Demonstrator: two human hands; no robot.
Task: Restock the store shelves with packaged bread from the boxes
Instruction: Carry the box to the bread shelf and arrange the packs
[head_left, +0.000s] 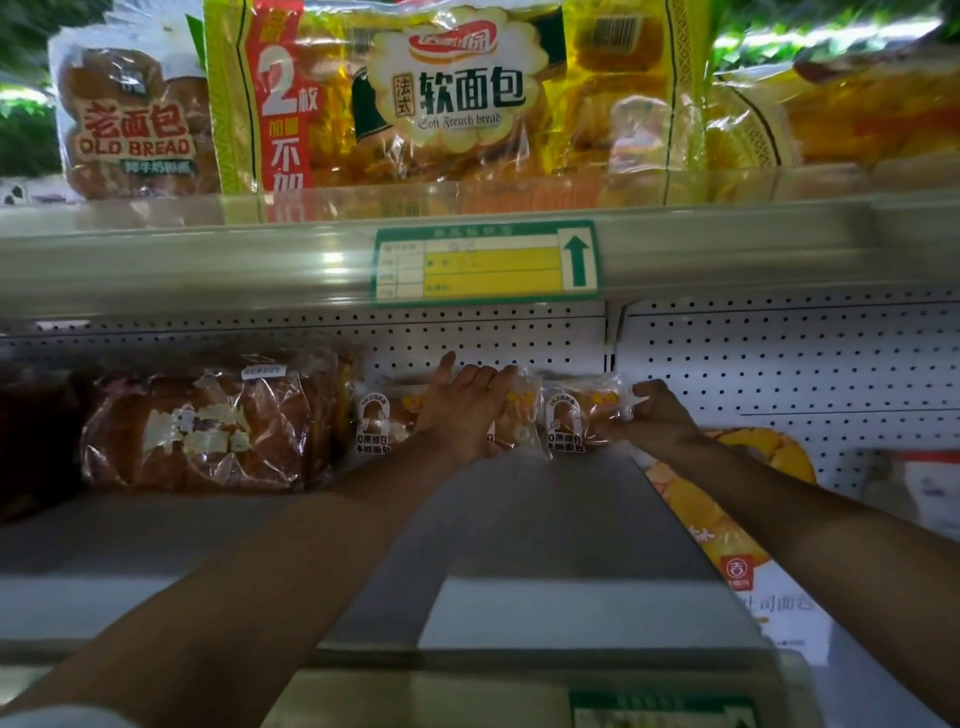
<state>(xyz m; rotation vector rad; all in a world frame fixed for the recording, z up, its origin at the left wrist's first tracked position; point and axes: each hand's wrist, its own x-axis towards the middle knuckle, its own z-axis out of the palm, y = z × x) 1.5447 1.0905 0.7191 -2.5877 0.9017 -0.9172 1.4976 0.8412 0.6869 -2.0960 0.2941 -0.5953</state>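
Both my arms reach deep into the lower shelf (519, 525). Small clear-wrapped bread packs stand in a row against the perforated back wall. My left hand (462, 410) lies with straight fingers over the middle pack (522, 410), pressing it from the front; another pack (376, 418) stands just left of the hand. My right hand (657, 415) has curled fingers that pinch the right edge of the rightmost pack (582, 415).
A large wrapped brown loaf (208, 431) sits left on the same shelf. A yellow-and-white toast bag (727, 519) lies at right under my right forearm. The upper shelf holds an "Old Bread" bag (130, 124) and yellow soft French bread bags (457, 93). A price tag (483, 265) hangs on its edge.
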